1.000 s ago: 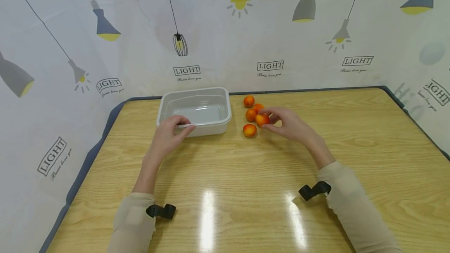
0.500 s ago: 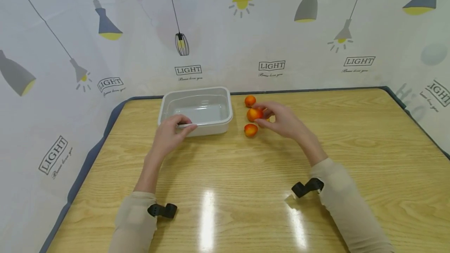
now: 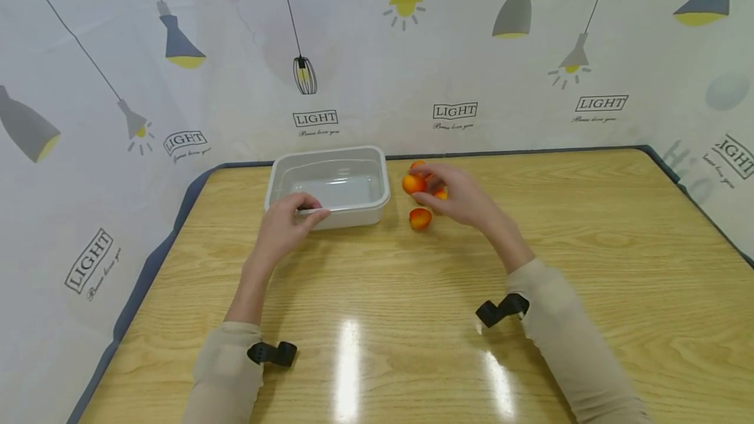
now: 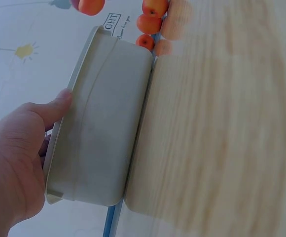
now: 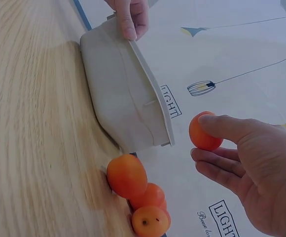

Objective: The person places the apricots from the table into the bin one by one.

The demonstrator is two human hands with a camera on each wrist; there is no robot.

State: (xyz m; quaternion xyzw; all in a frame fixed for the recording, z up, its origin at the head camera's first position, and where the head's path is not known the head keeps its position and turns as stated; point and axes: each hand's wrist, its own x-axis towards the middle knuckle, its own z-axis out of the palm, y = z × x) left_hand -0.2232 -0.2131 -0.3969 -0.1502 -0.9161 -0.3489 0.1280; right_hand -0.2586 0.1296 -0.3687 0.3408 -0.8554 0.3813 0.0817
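White plastic tub (image 3: 330, 183): left hand (image 3: 281, 228) grips its near rim; right hand (image 3: 462, 196) pinches one apricot (image 3: 413, 183) just beside it; others on the surface (image 3: 412, 319).

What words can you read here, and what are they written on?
"LIGHT": printed in small boxes many times over on the backdrop cloth behind the table, between the drawn lamps.
A cursive line sits under each box, too small to read.
The white plastic tub and the orange fruits show no writing.
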